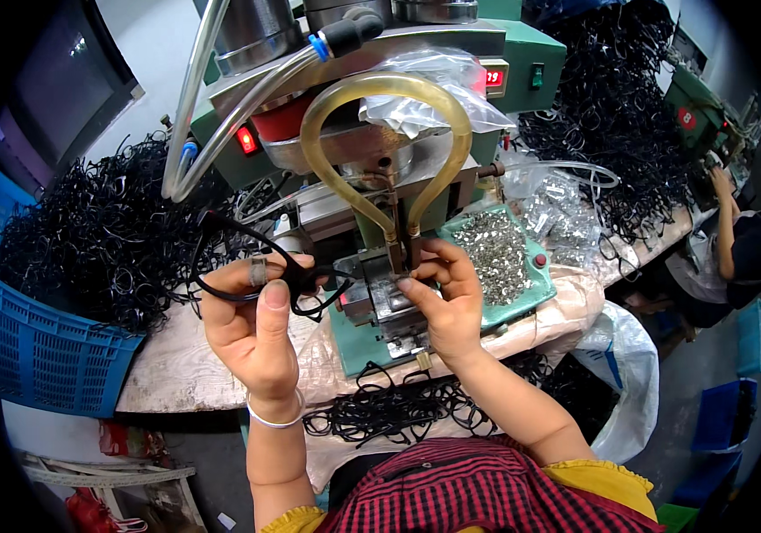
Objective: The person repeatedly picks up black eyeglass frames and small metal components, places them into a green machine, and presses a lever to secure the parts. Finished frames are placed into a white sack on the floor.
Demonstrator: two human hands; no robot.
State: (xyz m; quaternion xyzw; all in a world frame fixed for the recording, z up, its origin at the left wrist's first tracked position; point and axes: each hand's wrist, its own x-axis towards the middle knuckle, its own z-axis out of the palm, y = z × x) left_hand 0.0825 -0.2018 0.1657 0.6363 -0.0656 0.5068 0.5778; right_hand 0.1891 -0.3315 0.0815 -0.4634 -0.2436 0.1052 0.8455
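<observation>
My left hand (pixel 261 333) is closed around a black eyeglass frame (pixel 291 268), thumb up, with one end of the frame reaching into a bench press. My right hand (pixel 451 306) pinches at the metal fixture (pixel 382 298), under two copper-coloured rods (pixel 393 253). What lies between its fingertips is too small and too hidden to make out. A yellowish looped hose (pixel 389 82) joins the tops of the rods. Right of the right hand, a green tray (pixel 515 311) holds small silvery metal parts (pixel 491 258).
A blue crate (pixel 52 360) and a heap of black frames (pixel 114 231) stand left. More frames (pixel 389 409) lie at the front edge, with another heap (pixel 607 115) at back right. A plastic bag (pixel 558 209) of metal parts sits behind the tray. Another person (pixel 736 249) works far right.
</observation>
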